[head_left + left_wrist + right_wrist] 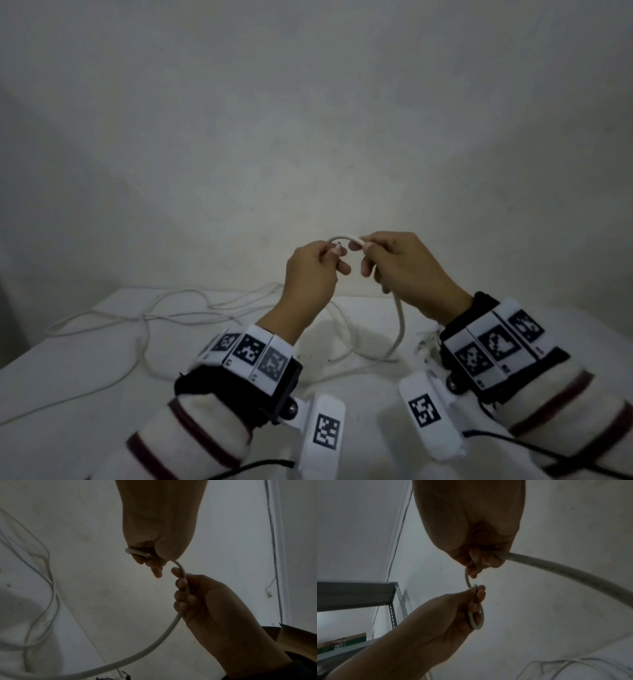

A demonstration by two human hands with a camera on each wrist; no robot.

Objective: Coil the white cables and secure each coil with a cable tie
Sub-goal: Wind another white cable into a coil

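Note:
Both hands are raised above the white table (68, 377), holding one thick white cable (400, 325). My left hand (329, 255) pinches the cable's end, bent into a small loop (476, 620) under its fingers. My right hand (368, 257) grips the cable a short way along, fingers curled round it (184, 588). A short arc of the white cable (342, 237) bridges the two hands. From the right fist the white cable (573, 572) hangs down to the table. Thinner white cables (147, 318) lie loose and tangled on the table.
Small dark cable ties (428, 342) lie on the table by my right wrist. A plain wall stands close behind the table. A grey metal shelf (359, 595) is off to the left. A thin wire (272, 547) runs down the wall at the right.

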